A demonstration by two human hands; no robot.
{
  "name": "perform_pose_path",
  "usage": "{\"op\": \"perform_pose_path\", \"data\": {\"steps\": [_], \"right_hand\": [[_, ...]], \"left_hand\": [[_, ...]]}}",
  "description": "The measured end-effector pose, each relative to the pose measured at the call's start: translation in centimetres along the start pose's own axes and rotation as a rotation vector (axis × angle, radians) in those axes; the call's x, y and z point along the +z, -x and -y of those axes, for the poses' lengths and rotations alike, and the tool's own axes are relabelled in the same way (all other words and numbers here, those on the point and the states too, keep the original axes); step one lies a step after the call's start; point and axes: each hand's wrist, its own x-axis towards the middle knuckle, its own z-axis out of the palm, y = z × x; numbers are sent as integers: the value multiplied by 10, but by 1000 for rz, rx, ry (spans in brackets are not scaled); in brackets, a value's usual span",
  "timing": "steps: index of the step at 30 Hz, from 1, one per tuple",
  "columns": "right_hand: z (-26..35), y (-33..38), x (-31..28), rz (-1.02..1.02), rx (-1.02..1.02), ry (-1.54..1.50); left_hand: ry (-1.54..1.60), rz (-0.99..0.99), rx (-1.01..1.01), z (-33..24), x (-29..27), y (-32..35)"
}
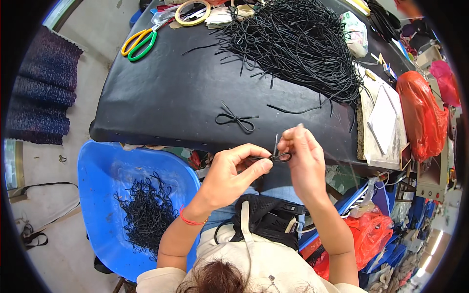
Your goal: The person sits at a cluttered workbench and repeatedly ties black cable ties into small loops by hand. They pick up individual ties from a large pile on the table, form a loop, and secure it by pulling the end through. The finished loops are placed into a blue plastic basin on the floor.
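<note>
My left hand pinches a thin black cord between thumb and forefinger, just off the table's front edge. The cord is looped, and one end with a pale tip stands up from it. At the loop's right side, my right hand has its fingers curled together against the cord; its fingertips are slightly blurred. Beyond my hands, a black cord tied in a bow lies on the black-covered table. A single loose cord lies to the right of the bow, trailing from the big heap of black cords.
On my left stands a blue tub with a pile of looped black cords. Scissors with yellow and green handles and a tape roll lie at the far left. A red plastic bag stands right, beside a white board.
</note>
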Motion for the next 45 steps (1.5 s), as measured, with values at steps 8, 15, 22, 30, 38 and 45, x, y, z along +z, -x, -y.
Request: {"op": "perform_pose_path", "data": {"steps": [8,15,22,30,38,45], "right_hand": [[4,5,-10,253,-50,183],[3,6,-4,185,-51,93],[-12,2,3,55,-218,261],[10,11,-9,264,-35,194],[6,28,-6,266,-108,182],[5,28,-13,326,-77,171]], "left_hand": [[-66,101,-158,-9,-3,-2],[112,85,-68,-3,5,3],[13,-112,78,21,17,16],[217,-67,39,8,9,7],[169,-178,142,7,22,14],[98,-199,123,11,24,16]]}}
